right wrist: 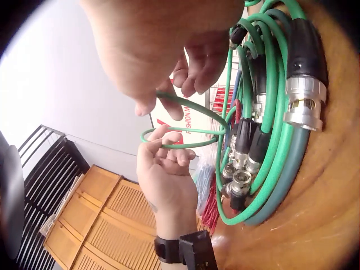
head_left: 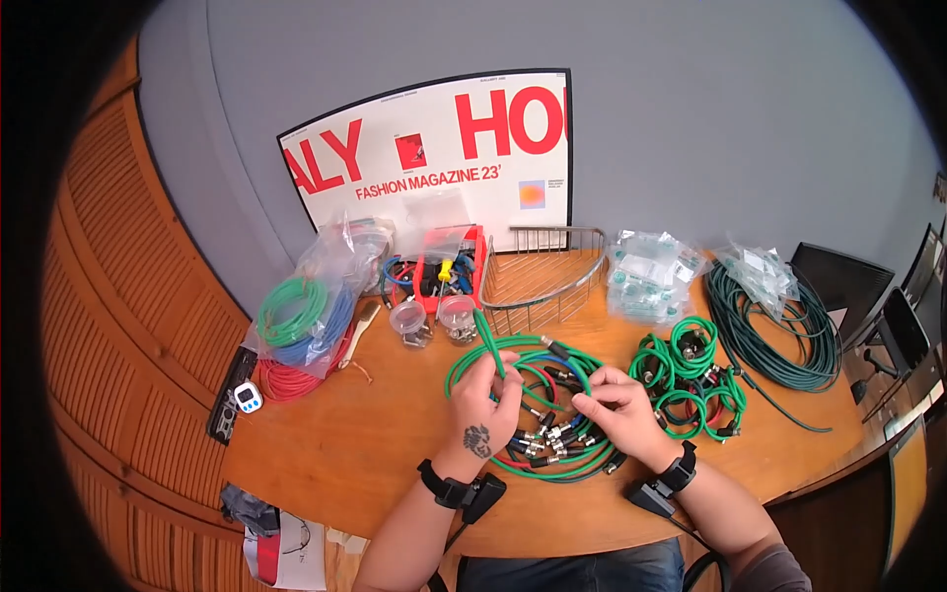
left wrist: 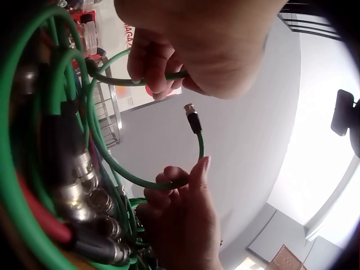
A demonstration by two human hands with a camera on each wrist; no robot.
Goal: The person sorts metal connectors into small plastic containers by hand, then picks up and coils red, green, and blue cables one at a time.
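My left hand (head_left: 485, 407) pinches a green cable (head_left: 489, 335) between thumb and fingers above a coil of green cables (head_left: 451, 380). To its right, my right hand (head_left: 628, 419) pinches a green cable too. In the left wrist view, a black-and-silver connector (left wrist: 194, 119) stands up past the thumb of the right hand (left wrist: 188, 219), and the cable (left wrist: 135, 181) curves up towards the left hand (left wrist: 194, 45). On the table inside the coil lie several metal connectors (head_left: 558, 434), with red and blue cable among them. The right wrist view shows a large connector (right wrist: 304, 102) close up.
Small green cable bundles (head_left: 681, 414) lie right of the coil, a dark green coil (head_left: 725, 326) beyond. Behind stand a wire basket (head_left: 538, 318), a red bin (head_left: 478, 259) and clear cups (head_left: 408, 324). Bagged cables (head_left: 296, 306) and a white timer (head_left: 248, 398) are left; plastic packets (head_left: 651, 281) are back right.
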